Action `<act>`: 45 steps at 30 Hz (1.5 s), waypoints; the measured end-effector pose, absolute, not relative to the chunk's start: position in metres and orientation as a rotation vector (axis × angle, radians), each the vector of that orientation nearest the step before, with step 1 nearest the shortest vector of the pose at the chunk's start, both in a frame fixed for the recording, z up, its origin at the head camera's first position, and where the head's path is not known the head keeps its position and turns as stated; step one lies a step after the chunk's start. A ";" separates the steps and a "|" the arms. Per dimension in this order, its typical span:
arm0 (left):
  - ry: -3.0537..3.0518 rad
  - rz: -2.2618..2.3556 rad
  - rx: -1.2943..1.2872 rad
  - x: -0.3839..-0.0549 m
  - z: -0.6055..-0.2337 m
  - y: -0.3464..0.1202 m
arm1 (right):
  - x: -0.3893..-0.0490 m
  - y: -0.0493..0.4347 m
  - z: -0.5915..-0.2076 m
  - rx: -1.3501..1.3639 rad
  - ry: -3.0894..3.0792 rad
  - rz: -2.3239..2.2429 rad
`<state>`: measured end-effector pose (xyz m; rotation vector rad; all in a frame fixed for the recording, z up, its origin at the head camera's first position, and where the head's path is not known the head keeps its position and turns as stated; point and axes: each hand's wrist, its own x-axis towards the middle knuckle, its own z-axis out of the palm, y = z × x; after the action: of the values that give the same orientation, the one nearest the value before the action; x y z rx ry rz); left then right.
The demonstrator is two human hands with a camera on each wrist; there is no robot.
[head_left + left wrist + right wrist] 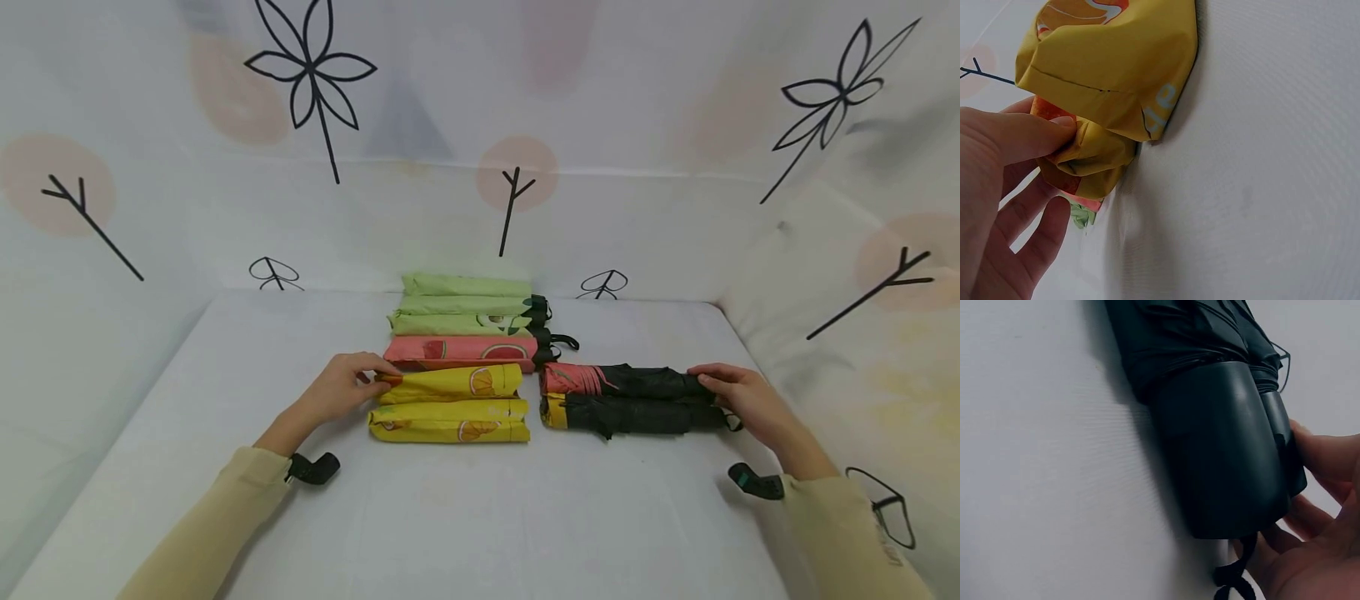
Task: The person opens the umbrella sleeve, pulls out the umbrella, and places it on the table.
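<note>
In the head view my left hand pinches the left end of the upper yellow umbrella sleeve, printed with orange slices. The left wrist view shows thumb and fingers on the crumpled fabric tip. A second yellow sleeve lies just in front, parallel. To the right, my right hand holds the handle end of a folded black umbrella with a pink end. Its thumb rests on the farther handle in the right wrist view. Nearer lies a black umbrella with a yellow end.
Behind the yellow sleeves lies a red watermelon-print umbrella with a black handle. Several light green ones lie farther back in the same row. Everything lies on a white-covered table, with patterned cloth walls around its back and sides.
</note>
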<state>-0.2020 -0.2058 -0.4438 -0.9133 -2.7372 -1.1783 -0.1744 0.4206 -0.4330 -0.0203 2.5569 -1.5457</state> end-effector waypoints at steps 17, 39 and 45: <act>-2.749 -1.200 -0.909 -0.202 -0.443 -0.203 | -0.176 0.422 -0.425 -0.019 2.594 -1.350; -2.733 -1.299 -0.840 -0.199 -0.441 -0.203 | -0.175 0.405 -0.421 -0.007 2.705 -1.239; -2.696 -1.321 -0.811 -0.202 -0.436 -0.206 | -0.175 0.395 -0.411 0.011 2.685 -1.294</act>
<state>-0.2018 -0.2057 -0.4357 -0.8108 -2.6961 -1.3213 -0.1755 0.3952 -0.4111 0.0111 2.6849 -1.2945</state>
